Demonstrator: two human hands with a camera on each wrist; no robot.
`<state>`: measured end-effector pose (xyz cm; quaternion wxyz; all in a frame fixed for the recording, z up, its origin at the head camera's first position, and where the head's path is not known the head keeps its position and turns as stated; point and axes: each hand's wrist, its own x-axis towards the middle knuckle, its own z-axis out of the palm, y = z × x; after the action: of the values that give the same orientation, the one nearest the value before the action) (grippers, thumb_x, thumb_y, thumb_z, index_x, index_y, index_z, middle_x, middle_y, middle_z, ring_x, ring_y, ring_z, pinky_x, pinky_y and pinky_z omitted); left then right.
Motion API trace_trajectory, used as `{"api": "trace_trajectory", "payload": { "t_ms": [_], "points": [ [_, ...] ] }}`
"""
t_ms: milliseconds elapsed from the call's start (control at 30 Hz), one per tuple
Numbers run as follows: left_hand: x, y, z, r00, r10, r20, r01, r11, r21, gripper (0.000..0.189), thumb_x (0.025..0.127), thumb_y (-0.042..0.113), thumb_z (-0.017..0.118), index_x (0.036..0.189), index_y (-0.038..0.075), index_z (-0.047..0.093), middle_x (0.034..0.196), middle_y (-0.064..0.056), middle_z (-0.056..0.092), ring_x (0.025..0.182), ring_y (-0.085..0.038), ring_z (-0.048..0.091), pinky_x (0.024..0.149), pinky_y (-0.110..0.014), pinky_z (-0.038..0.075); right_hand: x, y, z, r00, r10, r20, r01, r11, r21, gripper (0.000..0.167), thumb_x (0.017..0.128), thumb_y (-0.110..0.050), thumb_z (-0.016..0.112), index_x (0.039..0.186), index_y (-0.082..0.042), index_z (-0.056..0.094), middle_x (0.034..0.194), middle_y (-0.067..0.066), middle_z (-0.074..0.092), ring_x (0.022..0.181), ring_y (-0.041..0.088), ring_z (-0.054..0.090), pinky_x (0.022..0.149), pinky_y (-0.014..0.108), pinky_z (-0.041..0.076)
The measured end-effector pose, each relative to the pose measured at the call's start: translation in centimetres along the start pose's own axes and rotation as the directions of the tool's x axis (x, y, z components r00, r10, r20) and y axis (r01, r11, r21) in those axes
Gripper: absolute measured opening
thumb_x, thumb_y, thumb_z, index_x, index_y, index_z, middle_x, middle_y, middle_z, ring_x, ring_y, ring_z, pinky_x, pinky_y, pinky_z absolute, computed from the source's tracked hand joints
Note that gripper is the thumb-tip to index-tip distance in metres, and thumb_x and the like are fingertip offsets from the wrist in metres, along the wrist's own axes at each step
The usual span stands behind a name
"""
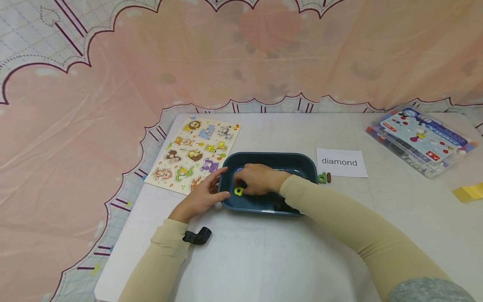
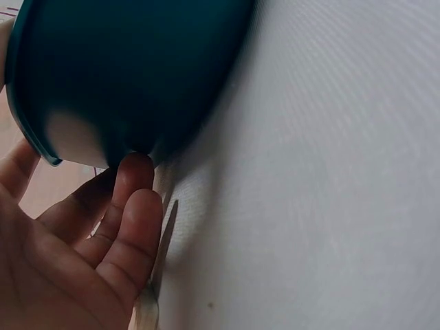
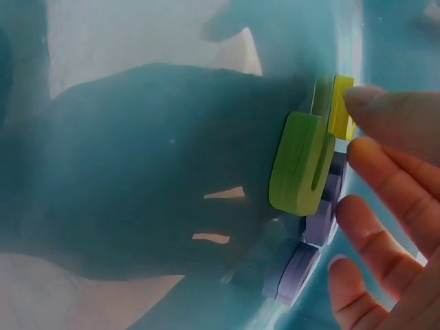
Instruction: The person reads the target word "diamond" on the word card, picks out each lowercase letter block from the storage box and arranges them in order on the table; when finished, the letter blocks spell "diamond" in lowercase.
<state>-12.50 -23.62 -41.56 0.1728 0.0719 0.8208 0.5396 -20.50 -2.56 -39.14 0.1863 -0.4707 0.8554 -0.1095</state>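
Note:
My left hand (image 1: 201, 195) grips the left end of a dark blue tray (image 1: 264, 209), thumb and index finger over its rim. In the left wrist view, other fingertips (image 2: 134, 172) touch the outside of the tray wall. My right hand (image 1: 260, 178) reaches down inside the tray with fingers spread. Its thumb touches a yellow letter piece (image 3: 340, 106); a green U-shaped letter piece (image 3: 295, 165) stands beside that. Purple letter pieces (image 3: 297, 275) lean along the tray wall near the other fingertips. The green letter d (image 1: 322, 178) and a dark red stick-like letter (image 1: 329, 178) lie right of the tray.
A card reading "diamond" (image 1: 341, 162) lies behind those two letters. An animal puzzle board (image 1: 194, 155) is at the left, partly behind my left hand. A clear plastic case (image 1: 422, 138) stands at the back right, with a yellow strip (image 1: 468, 193) near the right edge.

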Motion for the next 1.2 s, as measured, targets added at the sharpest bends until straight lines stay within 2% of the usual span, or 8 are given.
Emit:
{"api": "trace_trajectory", "payload": {
  "t_ms": [367, 833, 1200],
  "points": [
    [-0.04, 0.04, 0.09, 1.0, 0.008, -0.002, -0.008, 1.0, 0.001, 0.078, 0.096, 0.016, 0.069, 0.159, 0.02, 0.026, 0.158, -0.021, 0.032, 0.137, -0.038, 0.042, 0.112, -0.053, 0.032, 0.42, -0.29, 0.32, 0.999, -0.042, -0.022, 0.04, 0.998, -0.051, 0.028, 0.092, -0.029, 0.074, 0.118, -0.016, 0.072, 0.106, -0.004, 0.069, 0.097, 0.016, 0.054, 0.092, 0.033, 0.048],
    [-0.14, 0.03, 0.1, 1.0, 0.007, -0.006, -0.007, 1.0, 0.0, 0.078, 0.095, 0.015, 0.069, 0.159, 0.019, 0.026, 0.158, -0.022, 0.031, 0.139, -0.038, 0.04, 0.113, -0.053, 0.03, 0.48, -0.33, 0.56, 0.999, -0.019, -0.026, 0.018, 0.999, -0.046, 0.028, 0.094, -0.017, 0.068, 0.121, -0.017, 0.071, 0.111, -0.003, 0.068, 0.101, 0.017, 0.055, 0.098, 0.035, 0.046],
    [0.0, -0.1, 0.03, 1.0, 0.0, -0.003, 0.0, 1.0, 0.005, 0.077, 0.096, 0.016, 0.069, 0.159, 0.02, 0.026, 0.158, -0.022, 0.031, 0.138, -0.039, 0.041, 0.112, -0.053, 0.031, 0.43, 0.1, 0.45, 0.997, -0.045, -0.061, 0.04, 0.997, -0.071, 0.026, 0.094, -0.02, 0.071, 0.12, -0.016, 0.071, 0.109, -0.003, 0.069, 0.098, 0.019, 0.056, 0.091, 0.036, 0.048]
  ]
}}
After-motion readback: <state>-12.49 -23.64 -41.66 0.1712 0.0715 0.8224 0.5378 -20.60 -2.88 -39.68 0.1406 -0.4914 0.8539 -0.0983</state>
